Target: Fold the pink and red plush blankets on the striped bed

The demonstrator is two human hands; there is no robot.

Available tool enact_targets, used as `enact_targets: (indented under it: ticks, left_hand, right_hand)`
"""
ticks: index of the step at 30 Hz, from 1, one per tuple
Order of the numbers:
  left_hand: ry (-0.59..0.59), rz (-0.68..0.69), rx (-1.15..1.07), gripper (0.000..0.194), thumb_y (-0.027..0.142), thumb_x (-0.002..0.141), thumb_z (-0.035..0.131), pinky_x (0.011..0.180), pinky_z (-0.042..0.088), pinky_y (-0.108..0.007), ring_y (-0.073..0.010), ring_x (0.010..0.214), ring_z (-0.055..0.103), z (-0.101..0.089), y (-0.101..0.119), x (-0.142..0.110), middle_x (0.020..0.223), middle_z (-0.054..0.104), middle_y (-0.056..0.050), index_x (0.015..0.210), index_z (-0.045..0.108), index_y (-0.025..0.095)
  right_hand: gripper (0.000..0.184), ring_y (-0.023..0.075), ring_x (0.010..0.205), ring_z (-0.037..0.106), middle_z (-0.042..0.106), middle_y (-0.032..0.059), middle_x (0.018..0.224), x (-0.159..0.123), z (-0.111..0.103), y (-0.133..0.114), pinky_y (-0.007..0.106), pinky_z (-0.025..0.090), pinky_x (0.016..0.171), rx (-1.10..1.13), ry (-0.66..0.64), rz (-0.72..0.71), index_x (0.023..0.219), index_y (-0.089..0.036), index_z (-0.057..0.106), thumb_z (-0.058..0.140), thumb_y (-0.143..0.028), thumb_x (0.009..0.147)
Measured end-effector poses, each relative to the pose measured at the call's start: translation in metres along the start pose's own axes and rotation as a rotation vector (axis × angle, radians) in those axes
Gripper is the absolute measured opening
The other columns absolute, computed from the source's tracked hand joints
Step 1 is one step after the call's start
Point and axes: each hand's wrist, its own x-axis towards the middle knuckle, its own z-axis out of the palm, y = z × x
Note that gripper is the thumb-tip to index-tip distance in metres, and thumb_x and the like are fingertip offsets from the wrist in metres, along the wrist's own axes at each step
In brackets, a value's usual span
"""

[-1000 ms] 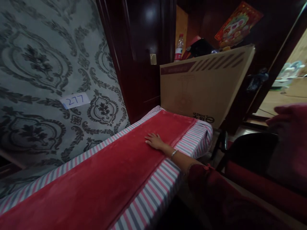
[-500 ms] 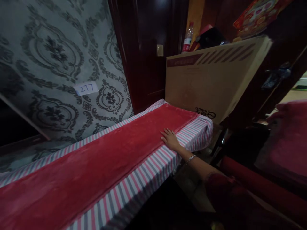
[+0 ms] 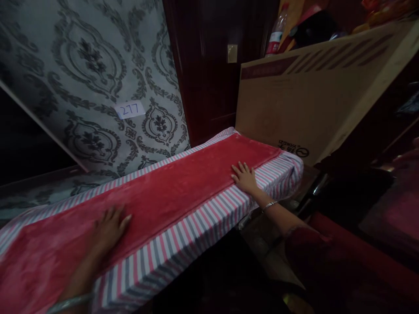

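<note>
A long red plush cloth (image 3: 183, 183) lies spread flat over a pink, grey and white striped sheet (image 3: 196, 226) on a narrow bench-like surface. My right hand (image 3: 245, 178) rests on the red cloth close to its near edge, toward the far end, with fingers spread. My left hand (image 3: 109, 229), somewhat blurred, is over the nearer left part of the cloth. Its fingers and thumb are apart. Neither hand grips anything. A bracelet circles each wrist.
A large cardboard box (image 3: 301, 96) stands at the far end, with a plastic bottle (image 3: 277, 30) behind it. A patterned wall (image 3: 104, 78) bearing a paper marked 277 (image 3: 130, 109) runs along the far side. Dark furniture fills the right.
My left hand has come into view over the cloth at the left. The right hand stays at nearly the same spot on the cloth, while the view has shifted left.
</note>
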Motion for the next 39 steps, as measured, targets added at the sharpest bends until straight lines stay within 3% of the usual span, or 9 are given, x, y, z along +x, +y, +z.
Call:
enact_targets:
  ticks: [2, 5, 28, 33, 36, 39]
  left_hand:
    - [-0.058, -0.018, 0.057, 0.060, 0.041, 0.098, 0.034, 0.111, 0.031, -0.063, -0.0391, 0.145, 0.030, 0.009, 0.018, -0.001, 0.159, 0.032, -0.017, 0.152, 0.036, 0.015]
    - [-0.049, -0.034, 0.113, 0.062, 0.041, 0.097, 0.031, 0.111, 0.030, -0.061, -0.0374, 0.146, 0.028, 0.019, 0.030, -0.004, 0.161, 0.029, -0.015, 0.154, 0.031, 0.015]
    - [-0.024, -0.065, 0.008, 0.066, 0.051, 0.096, 0.031, 0.115, 0.022, -0.061, -0.0369, 0.148, 0.024, 0.028, 0.030, -0.012, 0.162, 0.027, -0.013, 0.155, 0.031, 0.021]
    - [-0.055, -0.064, -0.044, 0.065, 0.049, 0.098, 0.032, 0.116, 0.021, -0.060, -0.0359, 0.149, 0.021, 0.019, 0.031, -0.016, 0.163, 0.023, -0.014, 0.156, 0.027, 0.019]
    - [0.069, 0.065, -0.105, 0.061, 0.047, 0.098, 0.035, 0.116, 0.026, -0.053, -0.0323, 0.144, 0.033, 0.012, 0.043, -0.029, 0.157, 0.036, -0.017, 0.149, 0.039, 0.015]
    - [0.131, 0.367, -0.148, 0.052, 0.047, 0.093, 0.050, 0.110, 0.037, -0.046, -0.0310, 0.129, 0.048, 0.011, 0.068, -0.047, 0.138, 0.055, -0.017, 0.132, 0.057, 0.015]
  right_hand:
    - [0.055, 0.0323, 0.148, 0.022, 0.030, 0.0093, 0.161, 0.000, 0.001, 0.011, 0.060, 0.021, 0.113, -0.018, -0.057, -0.006, 0.151, -0.028, 0.039, 0.030, -0.049, 0.101]
    - [0.056, 0.0317, 0.147, 0.024, 0.032, 0.0091, 0.160, -0.001, 0.004, 0.020, 0.059, 0.026, 0.112, -0.015, -0.101, -0.010, 0.151, -0.028, 0.041, 0.028, -0.051, 0.101]
    - [0.058, 0.0335, 0.142, 0.032, 0.040, 0.0107, 0.155, -0.008, 0.019, 0.027, 0.059, 0.031, 0.108, 0.010, -0.010, -0.021, 0.148, -0.025, 0.046, 0.026, -0.050, 0.100]
    - [0.056, 0.0372, 0.137, 0.034, 0.045, 0.0188, 0.149, -0.009, 0.018, 0.036, 0.056, 0.034, 0.105, 0.018, 0.130, -0.047, 0.143, -0.015, 0.051, 0.033, -0.044, 0.098]
    - [0.051, 0.0351, 0.125, 0.044, 0.054, 0.0212, 0.134, -0.017, 0.016, 0.032, 0.049, 0.038, 0.102, 0.069, 0.207, -0.151, 0.131, -0.010, 0.060, 0.039, -0.039, 0.095]
    - [0.042, 0.0317, 0.118, 0.050, 0.059, 0.0173, 0.125, -0.034, 0.013, 0.009, 0.045, 0.039, 0.101, 0.175, 0.191, -0.386, 0.121, -0.014, 0.065, 0.042, -0.037, 0.094]
